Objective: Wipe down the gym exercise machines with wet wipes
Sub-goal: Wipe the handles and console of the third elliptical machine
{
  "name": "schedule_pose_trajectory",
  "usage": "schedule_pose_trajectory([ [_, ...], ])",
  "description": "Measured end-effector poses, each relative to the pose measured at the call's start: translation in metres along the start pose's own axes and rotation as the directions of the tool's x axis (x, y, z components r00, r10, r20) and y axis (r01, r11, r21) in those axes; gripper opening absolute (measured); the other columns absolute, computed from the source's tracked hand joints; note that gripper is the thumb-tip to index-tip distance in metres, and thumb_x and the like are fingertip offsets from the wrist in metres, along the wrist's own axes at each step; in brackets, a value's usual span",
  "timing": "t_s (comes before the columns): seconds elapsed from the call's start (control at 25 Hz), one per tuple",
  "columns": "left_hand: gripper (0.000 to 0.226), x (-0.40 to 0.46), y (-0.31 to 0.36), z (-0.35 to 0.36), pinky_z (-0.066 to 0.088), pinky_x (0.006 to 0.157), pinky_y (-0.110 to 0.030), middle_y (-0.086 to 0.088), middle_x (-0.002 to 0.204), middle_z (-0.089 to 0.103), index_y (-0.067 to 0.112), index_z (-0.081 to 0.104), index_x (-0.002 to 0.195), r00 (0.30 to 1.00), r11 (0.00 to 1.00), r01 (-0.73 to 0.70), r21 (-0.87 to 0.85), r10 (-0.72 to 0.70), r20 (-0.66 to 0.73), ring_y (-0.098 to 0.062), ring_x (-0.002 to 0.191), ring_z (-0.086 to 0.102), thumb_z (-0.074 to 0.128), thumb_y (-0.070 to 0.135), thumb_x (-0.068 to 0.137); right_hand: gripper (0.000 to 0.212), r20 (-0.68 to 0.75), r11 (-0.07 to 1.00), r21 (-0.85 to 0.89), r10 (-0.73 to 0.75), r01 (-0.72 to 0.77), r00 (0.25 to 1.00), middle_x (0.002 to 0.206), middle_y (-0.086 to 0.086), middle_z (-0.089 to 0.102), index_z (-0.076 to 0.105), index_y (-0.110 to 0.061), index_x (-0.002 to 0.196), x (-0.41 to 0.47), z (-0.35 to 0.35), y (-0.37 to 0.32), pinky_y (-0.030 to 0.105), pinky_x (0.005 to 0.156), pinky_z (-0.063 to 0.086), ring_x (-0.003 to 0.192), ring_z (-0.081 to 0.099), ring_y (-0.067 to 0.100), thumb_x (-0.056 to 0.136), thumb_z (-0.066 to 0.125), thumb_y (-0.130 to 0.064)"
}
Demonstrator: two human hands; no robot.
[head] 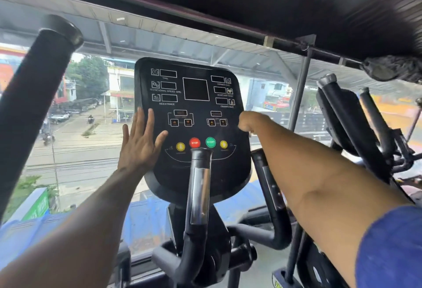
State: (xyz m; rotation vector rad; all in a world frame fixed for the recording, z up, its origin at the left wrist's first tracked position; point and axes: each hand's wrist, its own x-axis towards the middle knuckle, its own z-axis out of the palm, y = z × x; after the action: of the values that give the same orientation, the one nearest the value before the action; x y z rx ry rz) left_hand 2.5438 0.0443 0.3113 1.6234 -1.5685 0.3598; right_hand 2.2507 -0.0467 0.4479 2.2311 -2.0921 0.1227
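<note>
A black console panel of an exercise machine faces me, with dark displays and a row of yellow, red and green buttons. My left hand lies flat against the console's left edge, fingers straight and spread. My right hand reaches round the console's right edge; its fingers go behind the panel and are hidden. No wet wipe shows in either hand. A black and chrome handlebar rises in front of the console's lower part.
A thick black moving arm slants up at the left. A second black and chrome handlebar stands right of the console. Another machine's black bars crowd the right side. A large window lies behind, over a street.
</note>
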Motion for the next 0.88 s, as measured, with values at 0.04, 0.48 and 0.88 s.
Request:
schedule_pose_trajectory([
  [0.04,0.081,0.0,0.002,-0.003,-0.004,0.13,-0.05,-0.004,0.175,-0.013,0.025,-0.002,0.168,1.0,1.0,0.012,-0.002,-0.012,0.021,-0.017,0.161,-0.011,0.015,0.067,0.101,0.03,0.0,0.998,-0.064,-0.005,0.005,1.0,0.125,0.023,0.064,0.062,0.006,0.123,-0.015,0.003,0.0,0.036,0.077,0.046,0.096,0.063,0.036,0.098,0.048,-0.003],
  [0.48,0.064,-0.07,0.06,-0.058,-0.01,0.128,-0.054,0.004,0.176,0.003,0.037,-0.003,0.166,0.981,0.958,0.17,-0.23,-0.143,0.13,-0.008,0.161,-0.003,0.019,0.057,0.11,0.023,-0.304,0.912,0.284,-0.206,0.295,0.93,0.081,0.013,0.059,0.048,-0.012,0.069,-0.114,0.008,-0.014,0.031,0.058,0.036,0.076,0.057,0.032,0.089,0.049,-0.001],
  [0.88,0.061,-0.174,0.071,-0.136,-0.001,0.131,-0.05,0.008,0.175,0.003,0.039,0.003,0.166,0.999,0.967,-0.03,-0.251,0.037,0.02,-0.006,0.16,-0.005,0.023,0.054,0.111,0.04,-0.639,0.743,0.46,-0.103,0.486,0.762,0.127,0.014,0.069,0.063,-0.014,0.136,-0.217,0.062,-0.018,0.039,0.09,0.052,0.113,0.063,0.038,0.1,0.048,-0.009],
])
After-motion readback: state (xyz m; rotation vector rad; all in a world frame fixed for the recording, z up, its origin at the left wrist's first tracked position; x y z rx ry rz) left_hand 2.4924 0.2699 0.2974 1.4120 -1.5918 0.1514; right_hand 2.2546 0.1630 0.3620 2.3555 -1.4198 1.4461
